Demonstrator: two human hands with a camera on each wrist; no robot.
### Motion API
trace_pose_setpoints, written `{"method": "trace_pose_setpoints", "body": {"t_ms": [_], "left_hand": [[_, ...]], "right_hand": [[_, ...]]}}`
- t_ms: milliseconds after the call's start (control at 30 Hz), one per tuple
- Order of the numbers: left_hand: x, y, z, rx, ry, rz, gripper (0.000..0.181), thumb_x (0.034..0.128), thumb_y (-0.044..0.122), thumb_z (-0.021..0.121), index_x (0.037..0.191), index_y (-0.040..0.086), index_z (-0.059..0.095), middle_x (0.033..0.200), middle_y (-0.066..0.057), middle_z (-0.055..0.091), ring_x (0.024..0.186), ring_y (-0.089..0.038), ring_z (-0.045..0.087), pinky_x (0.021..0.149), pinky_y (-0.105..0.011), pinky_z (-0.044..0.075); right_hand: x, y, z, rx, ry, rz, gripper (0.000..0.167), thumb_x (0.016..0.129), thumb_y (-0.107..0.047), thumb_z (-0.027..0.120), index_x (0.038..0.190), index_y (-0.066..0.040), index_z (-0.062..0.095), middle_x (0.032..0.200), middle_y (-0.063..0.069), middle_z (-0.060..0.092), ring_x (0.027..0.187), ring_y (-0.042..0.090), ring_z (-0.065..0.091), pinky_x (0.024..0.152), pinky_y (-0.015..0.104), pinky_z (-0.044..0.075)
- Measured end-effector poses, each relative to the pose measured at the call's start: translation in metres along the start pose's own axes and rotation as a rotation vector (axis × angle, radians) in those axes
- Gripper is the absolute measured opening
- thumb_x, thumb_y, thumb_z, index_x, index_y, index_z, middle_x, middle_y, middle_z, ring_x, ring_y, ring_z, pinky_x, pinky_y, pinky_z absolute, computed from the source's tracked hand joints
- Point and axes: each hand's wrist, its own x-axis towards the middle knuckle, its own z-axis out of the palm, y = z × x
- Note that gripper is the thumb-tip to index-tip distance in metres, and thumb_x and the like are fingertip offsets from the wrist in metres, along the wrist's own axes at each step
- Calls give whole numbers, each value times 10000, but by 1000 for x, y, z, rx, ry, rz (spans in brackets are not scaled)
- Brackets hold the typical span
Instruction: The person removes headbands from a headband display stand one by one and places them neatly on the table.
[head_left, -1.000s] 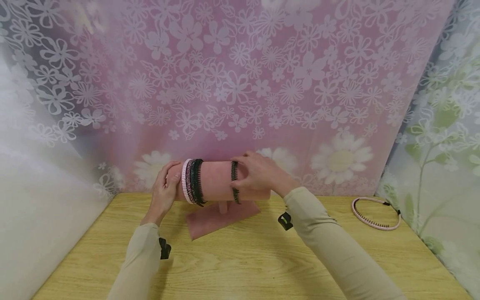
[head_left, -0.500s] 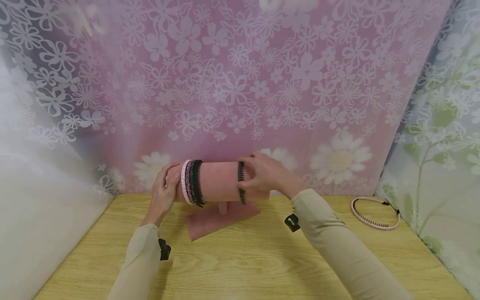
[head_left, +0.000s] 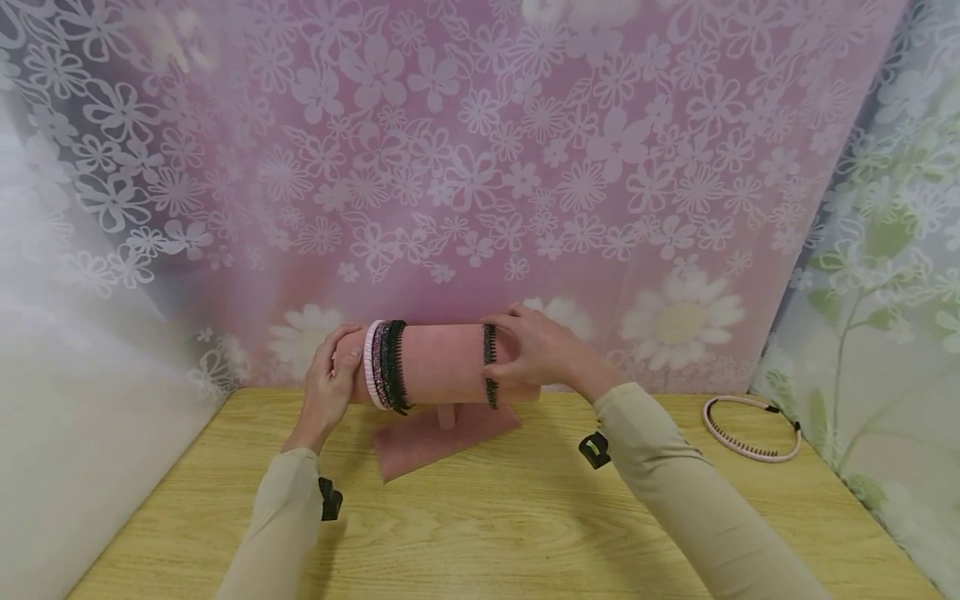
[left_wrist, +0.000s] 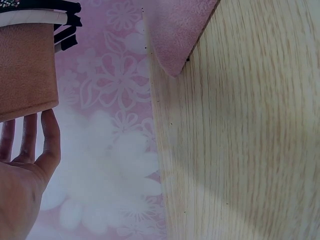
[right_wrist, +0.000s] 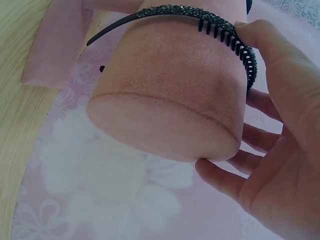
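Note:
A pink padded cylinder [head_left: 442,358] lies crosswise on a stand. My left hand [head_left: 327,387] grips its left end; in the left wrist view the fingers [left_wrist: 50,135] curl at its edge. Beside that hand, a white headband [head_left: 371,364] and several darker ones [head_left: 392,364] sit close together round the cylinder. Near the right end, my right hand [head_left: 540,350] pinches a dark toothed headband [head_left: 490,367]. The right wrist view shows the thumb of this hand [right_wrist: 285,150] on the glittery band [right_wrist: 180,11], whose one tip stands off the cylinder's side.
The stand's pink base [head_left: 420,446] rests on the wooden table [head_left: 465,533]. A pink toothed headband [head_left: 750,450] lies at the table's right side. Behind hangs a flowered pink cloth [head_left: 480,167], with pale patterned cloths at both sides.
My right hand has moved right along the cylinder with the dark toothed headband, toward the right end. The left hand has stayed in place.

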Motion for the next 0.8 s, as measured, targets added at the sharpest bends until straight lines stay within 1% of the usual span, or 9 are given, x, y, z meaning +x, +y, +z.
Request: {"method": "trace_pose_setpoints", "body": {"t_ms": [133, 267, 467, 633, 800], "left_hand": [[0, -1, 0, -3, 2, 4, 461, 1047, 469, 505, 1481, 313, 505, 1566, -51, 454, 1397, -310, 452, 1119, -609, 348], [0, 0, 0, -8, 2, 7, 468, 1047, 470, 508, 1481, 296, 507, 1563, -49, 456, 1393, -306, 455, 1117, -603, 353], [0, 1, 0, -3, 8, 9, 455, 1047, 473, 507, 1474, 317, 513, 1565, -28, 456, 1413, -291, 440, 1135, -602, 337], [1, 1, 0, 0, 6, 0, 450, 1045, 481, 506, 1470, 334, 511, 1571, -27, 451, 1402, -298, 451, 1129, -602, 346], [0, 0, 0, -2, 5, -6, 456, 1046, 480, 504, 1476, 328, 506, 1569, -44, 451, 1395, -302, 453, 1127, -603, 346]], "right_hand": [[-1, 1, 1, 7, 7, -6, 778, 852, -481, 781, 1513, -178, 504, 1388, 118, 548, 1237, 310, 569, 1004, 522, 515], [-1, 2, 2, 1, 10, 0, 785, 851, -488, 778, 1517, -181, 498, 1387, 115, 543, 1231, 313, 570, 996, 524, 520], [-4, 3, 0, 10, 18, 15, 782, 851, -489, 778, 1518, -193, 498, 1445, 121, 521, 1273, 334, 554, 1004, 547, 513], [-7, 5, -1, 13, 22, 21, 776, 852, -492, 778, 1520, -214, 497, 1479, 144, 503, 1300, 348, 540, 1012, 564, 506], [-10, 7, -1, 11, 22, 33, 795, 844, -498, 780, 1521, -196, 497, 1499, 166, 491, 1332, 370, 525, 1026, 585, 495]]}}
